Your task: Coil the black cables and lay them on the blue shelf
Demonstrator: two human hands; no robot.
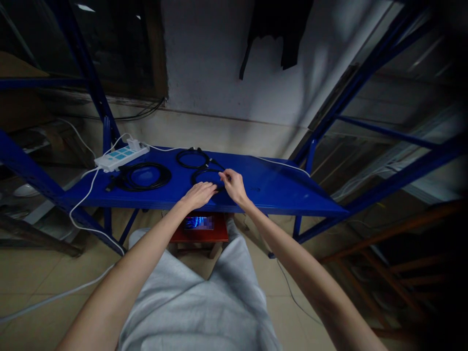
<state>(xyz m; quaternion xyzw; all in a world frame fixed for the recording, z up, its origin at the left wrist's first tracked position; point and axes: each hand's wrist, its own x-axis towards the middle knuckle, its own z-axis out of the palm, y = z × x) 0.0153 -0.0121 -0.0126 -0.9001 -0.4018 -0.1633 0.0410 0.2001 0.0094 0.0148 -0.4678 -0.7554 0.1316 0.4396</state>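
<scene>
A loop of black cable (193,177) lies on the blue shelf (278,187), with both my hands at its near right side. My left hand (199,194) rests palm down over the loop's near edge, fingers together and pressed on the cable. Fingertips of my right hand (233,184) are pinched at the loop's right side, seemingly on the cable; the exact grip is too small to see. Just behind sits another coiled black cable (178,158), touching or overlapping this loop. Farther left is a thicker coil of black cable (166,180).
A white power strip (122,156) with a plug in it stands at the shelf's left end. White cords trail along the back and down to the floor. Blue posts (310,156) frame the shelf. Below its front edge, a lit phone (199,223) lies on a red stool (219,234).
</scene>
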